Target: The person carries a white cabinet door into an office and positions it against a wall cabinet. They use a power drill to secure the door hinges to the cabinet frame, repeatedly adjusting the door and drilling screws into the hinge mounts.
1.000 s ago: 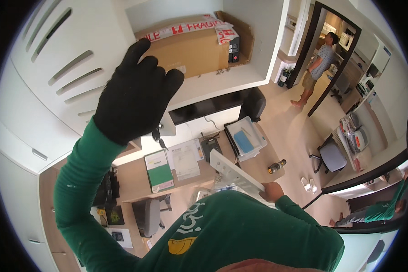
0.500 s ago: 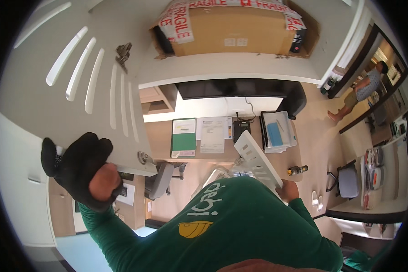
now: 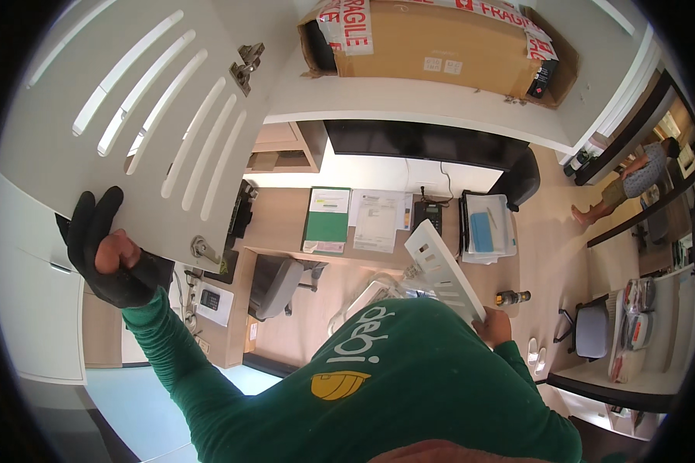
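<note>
My left hand [image 3: 116,255], in a black glove with a bare thumb showing, is at the lower edge of a white slotted cabinet door [image 3: 143,189]. Its fingers are stretched upward against the door; the palm side is partly hidden. Metal hinges are fixed on this door, one hinge [image 3: 247,68] higher up and another hinge [image 3: 205,248] at the lower corner. Low at my right side, my bare right hand [image 3: 494,327] grips the end of a second white slotted panel [image 3: 438,266], which stands tilted in front of my body.
A brown cardboard box [image 3: 432,54] with red-and-white tape sits in the overhead cabinet. Below are a desk [image 3: 274,220] with papers, a black television [image 3: 428,145], a grey chair [image 3: 274,285] and a yellow-black power tool [image 3: 513,298]. A person [image 3: 645,174] stands by the far-right doorway.
My left hand has gone from a curled shape to stretched fingers against the cabinet door. The door has swung toward the left. My right hand keeps its hold on the panel; the view has shifted.
</note>
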A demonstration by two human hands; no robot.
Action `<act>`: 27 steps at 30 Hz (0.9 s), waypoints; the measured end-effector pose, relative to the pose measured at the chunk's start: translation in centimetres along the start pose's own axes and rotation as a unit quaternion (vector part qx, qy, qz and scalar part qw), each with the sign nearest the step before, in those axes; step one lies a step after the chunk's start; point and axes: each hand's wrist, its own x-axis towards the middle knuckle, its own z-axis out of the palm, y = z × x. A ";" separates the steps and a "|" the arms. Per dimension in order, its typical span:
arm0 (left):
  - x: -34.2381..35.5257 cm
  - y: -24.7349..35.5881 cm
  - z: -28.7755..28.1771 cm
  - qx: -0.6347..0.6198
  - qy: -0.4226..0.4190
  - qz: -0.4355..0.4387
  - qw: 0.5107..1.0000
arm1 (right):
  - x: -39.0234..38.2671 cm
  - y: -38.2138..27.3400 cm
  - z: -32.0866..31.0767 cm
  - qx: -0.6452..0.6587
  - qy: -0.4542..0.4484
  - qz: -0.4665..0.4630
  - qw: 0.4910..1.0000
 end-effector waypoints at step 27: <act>5.0 12.7 33.7 -0.274 -0.157 -0.021 0.949 | -4.2 1.7 0.1 0.083 0.124 0.009 0.989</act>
